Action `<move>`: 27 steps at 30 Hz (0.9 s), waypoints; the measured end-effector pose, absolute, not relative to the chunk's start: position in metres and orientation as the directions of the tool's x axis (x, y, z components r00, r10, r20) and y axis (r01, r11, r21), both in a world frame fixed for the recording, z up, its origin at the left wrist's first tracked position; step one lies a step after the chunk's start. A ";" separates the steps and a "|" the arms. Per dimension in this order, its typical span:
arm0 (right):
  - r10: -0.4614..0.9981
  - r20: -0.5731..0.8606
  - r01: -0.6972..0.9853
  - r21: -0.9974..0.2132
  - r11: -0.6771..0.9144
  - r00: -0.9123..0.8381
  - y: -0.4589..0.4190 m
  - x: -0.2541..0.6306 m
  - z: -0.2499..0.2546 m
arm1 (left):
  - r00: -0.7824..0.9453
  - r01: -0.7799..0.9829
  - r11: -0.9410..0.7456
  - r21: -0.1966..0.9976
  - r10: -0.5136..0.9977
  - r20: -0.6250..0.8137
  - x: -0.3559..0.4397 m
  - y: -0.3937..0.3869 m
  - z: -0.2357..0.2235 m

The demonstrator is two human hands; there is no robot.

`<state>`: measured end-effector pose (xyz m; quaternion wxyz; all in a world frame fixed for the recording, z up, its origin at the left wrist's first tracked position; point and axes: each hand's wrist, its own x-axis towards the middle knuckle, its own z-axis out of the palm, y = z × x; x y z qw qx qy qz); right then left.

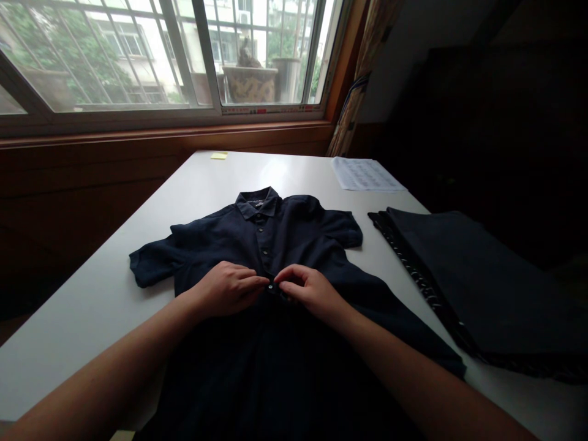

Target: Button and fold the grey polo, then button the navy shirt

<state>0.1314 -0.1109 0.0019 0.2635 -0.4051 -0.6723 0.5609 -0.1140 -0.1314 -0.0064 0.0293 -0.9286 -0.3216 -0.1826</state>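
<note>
A dark navy short-sleeved shirt [257, 245] lies flat on a white table [92, 306], collar away from me and sleeves spread out. My left hand [227, 286] and my right hand [309, 289] meet at the middle of the shirt's front placket. Both hands are closed in a pinch on the placket fabric, with a small button [271, 285] showing between their fingertips. Two more buttons run up the placket toward the collar.
A stack of dark folded cloth with a patterned edge [482, 288] lies at the right of the table. A printed sheet of paper [365, 174] rests at the far right, and a yellow sticky note [219, 155] near the far edge. A window runs behind the table.
</note>
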 end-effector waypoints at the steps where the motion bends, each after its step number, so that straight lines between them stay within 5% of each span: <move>1: 0.841 -0.098 0.255 -0.966 0.049 -0.532 -0.111 0.132 0.002 | 0.727 0.603 -0.794 0.081 0.589 0.354 -0.114 -0.132 -0.007; 9: 0.843 -0.094 0.283 -0.956 0.072 -0.529 -0.111 0.133 0.001 | 0.718 0.562 -0.797 0.220 0.603 0.348 -0.113 -0.131 -0.007; 27: 0.840 -0.097 0.269 -0.961 0.060 -0.534 -0.111 0.133 0.001 | 0.722 0.545 -0.812 0.207 0.580 0.376 -0.115 -0.130 -0.007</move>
